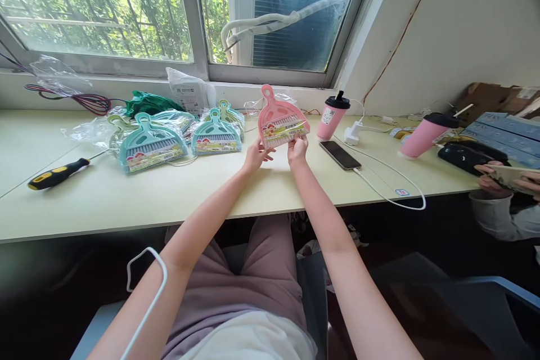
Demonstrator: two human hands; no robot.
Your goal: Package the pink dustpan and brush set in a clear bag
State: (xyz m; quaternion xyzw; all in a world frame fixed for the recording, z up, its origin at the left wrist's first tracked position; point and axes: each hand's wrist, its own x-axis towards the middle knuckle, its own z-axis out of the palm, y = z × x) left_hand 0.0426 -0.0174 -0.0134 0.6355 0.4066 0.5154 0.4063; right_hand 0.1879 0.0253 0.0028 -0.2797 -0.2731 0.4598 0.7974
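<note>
A yellow-handled screwdriver (pixel 57 174) lies far left on the desk (pixel 126 197), then packed teal dustpan sets (pixel 177 138). At the middle, the left hand (pixel 254 156) and right hand (pixel 297 150) both pinch the lower edge of a pink dustpan-and-brush set (pixel 280 120), held upright above the desk. A phone (pixel 340 154) lies just right.

Pretty bright spot, daylight pouring in through a wide sliding window (pixel 177 11) with a grey frame, green trees right outside and an AC unit (pixel 295 11) sitting behind the right pane. Long pale desk (pixel 126 197) runs along under the white sill (pixel 105 87). Right-hand wall (pixel 464 22) is plain off-white with a thin reddish line running down it. Under the desk it's just dark, plus a blue-grey chair (pixel 485 287) bottom right.
</note>
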